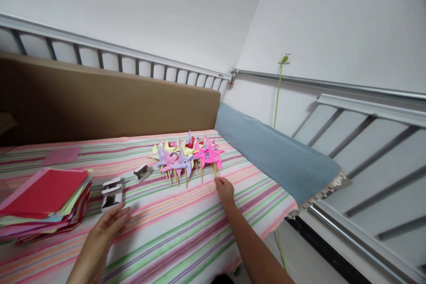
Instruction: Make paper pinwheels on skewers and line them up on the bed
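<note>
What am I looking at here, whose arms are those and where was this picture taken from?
This is one picture from a camera worn on a person's head, looking forward and down, so the two bare arms are the wearer's own. The right hand reaches to the wooden sticks of a bunch of paper pinwheels lying on a striped cloth; whether it grips one is unclear. The left hand lies open beside a small white box, holding nothing. A stack of coloured paper sits at the left, a brown board stands behind, and a blue cloth lies at the right.
</note>
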`<action>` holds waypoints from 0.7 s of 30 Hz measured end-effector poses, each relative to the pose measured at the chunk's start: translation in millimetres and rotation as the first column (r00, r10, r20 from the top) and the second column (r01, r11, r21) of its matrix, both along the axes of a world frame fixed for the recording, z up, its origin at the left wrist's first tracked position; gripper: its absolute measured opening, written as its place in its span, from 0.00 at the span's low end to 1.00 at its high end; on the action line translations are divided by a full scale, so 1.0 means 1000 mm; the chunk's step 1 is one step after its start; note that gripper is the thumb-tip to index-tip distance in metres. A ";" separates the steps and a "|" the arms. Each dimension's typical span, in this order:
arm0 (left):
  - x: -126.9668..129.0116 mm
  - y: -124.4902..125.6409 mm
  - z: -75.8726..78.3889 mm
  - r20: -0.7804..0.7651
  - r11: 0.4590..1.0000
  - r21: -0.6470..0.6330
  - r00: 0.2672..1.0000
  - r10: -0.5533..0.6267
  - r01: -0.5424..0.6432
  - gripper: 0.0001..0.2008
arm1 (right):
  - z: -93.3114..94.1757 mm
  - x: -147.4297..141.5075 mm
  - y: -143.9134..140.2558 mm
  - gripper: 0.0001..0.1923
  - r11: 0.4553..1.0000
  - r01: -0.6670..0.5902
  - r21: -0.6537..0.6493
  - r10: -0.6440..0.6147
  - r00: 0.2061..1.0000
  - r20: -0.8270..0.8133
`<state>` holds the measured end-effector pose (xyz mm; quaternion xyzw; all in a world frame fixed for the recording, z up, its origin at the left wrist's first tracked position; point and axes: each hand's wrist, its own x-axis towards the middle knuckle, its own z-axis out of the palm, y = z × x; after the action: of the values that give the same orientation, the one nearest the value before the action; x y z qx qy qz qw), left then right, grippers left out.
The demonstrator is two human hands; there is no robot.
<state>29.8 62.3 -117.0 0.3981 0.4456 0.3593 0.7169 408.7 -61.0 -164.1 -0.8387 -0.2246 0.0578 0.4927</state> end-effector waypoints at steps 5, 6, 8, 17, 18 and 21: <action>0.000 0.002 -0.004 -0.007 1.000 0.005 1.000 0.007 -0.007 0.30 | 0.004 0.007 -0.001 0.13 0.998 0.000 -0.064 0.001 1.000 0.012; 0.000 0.002 -0.004 -0.009 1.000 -0.003 1.000 -0.002 0.002 0.31 | 0.005 0.008 -0.001 0.13 0.997 -0.002 -0.079 0.003 1.000 0.012; -0.001 0.003 -0.003 -0.011 1.000 -0.018 1.000 -0.025 0.025 0.31 | 0.008 0.010 -0.001 0.13 0.994 -0.004 -0.107 0.006 1.000 0.016; 0.001 0.001 0.002 -0.012 1.000 -0.024 1.000 -0.010 0.010 0.30 | 0.013 0.014 -0.006 0.12 0.986 0.008 -0.167 0.004 0.998 0.070; 0.002 0.000 0.002 -0.010 1.000 -0.020 1.000 -0.003 0.003 0.30 | 0.014 0.013 -0.006 0.10 0.985 0.006 -0.171 0.008 0.996 0.084; 0.003 -0.005 0.003 0.015 0.998 0.025 0.999 0.049 -0.049 0.29 | 0.019 0.009 -0.010 0.07 0.984 -0.004 -0.180 0.028 0.991 0.130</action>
<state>32.8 57.5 -114.3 0.3936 0.4456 0.3853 0.7057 417.6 -71.4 -144.7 -0.8799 -0.2575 0.0263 0.3986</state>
